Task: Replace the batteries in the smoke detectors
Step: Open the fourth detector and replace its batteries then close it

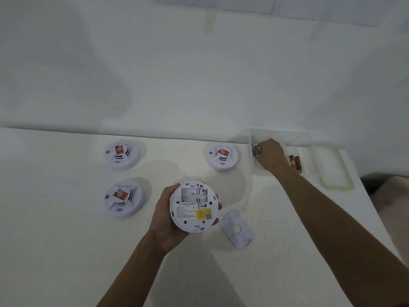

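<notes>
My left hand [164, 220] holds a white smoke detector [193, 207] upside down above the table, its battery bay open and without batteries. The detector's white back cover [237, 229] lies on the table just to its right. My right hand [270, 155] reaches into the left compartment of a clear plastic box [309, 138] at the far right, fingers closed around dark batteries [255, 149]. Red batteries [296, 163] lie in the box's right compartment. Three other detectors stand face up: far left [121, 154], near left [124, 198], and far middle [222, 156].
The box's clear lid [337, 169] lies beside it near the table's right edge. A white wall rises right behind the table. The floor shows past the right edge.
</notes>
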### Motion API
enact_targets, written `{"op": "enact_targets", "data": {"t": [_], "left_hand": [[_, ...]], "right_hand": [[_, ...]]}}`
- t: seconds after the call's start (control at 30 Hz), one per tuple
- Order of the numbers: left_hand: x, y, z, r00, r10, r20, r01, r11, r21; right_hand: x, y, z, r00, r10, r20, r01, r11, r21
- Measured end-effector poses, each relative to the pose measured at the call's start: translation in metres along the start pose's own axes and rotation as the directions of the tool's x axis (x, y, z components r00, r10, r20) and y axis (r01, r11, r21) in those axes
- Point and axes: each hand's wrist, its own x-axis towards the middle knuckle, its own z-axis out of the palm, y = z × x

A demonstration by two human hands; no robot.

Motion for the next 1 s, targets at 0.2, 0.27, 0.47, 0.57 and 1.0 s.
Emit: {"op": "enact_targets", "data": {"t": [0.2, 0.27, 0.47, 0.57, 1.0], "left_hand": [[-0.001, 0.001, 0.003, 1.0, 0.008, 0.011, -0.008, 1.0, -0.006], [-0.002, 0.001, 0.004, 1.0, 0.013, 0.007, -0.013, 1.0, 0.0], [-0.003, 0.001, 0.006, 1.0, 0.013, -0.019, -0.013, 1.0, 0.005], [-0.004, 0.001, 0.009, 1.0, 0.017, -0.013, -0.017, 1.0, 0.011], [-0.007, 0.0, 0.012, 1.0, -0.003, 0.02, 0.004, 0.999, -0.043]], "right_hand": [[-0.006, 0.001, -0.008, 0.978, 0.188, -0.09, -0.124, 0.871, 0.475], [-0.009, 0.002, -0.012, 0.947, 0.322, -0.015, -0.221, 0.68, 0.699], [-0.023, 0.004, -0.024, 0.865, 0.275, 0.42, -0.331, -0.317, 0.889], [-0.037, 0.003, -0.029, 0.879, 0.168, 0.447, -0.334, -0.453, 0.827], [-0.128, -0.051, -0.055, 0.954, 0.016, 0.298, -0.266, -0.409, 0.873]]}}
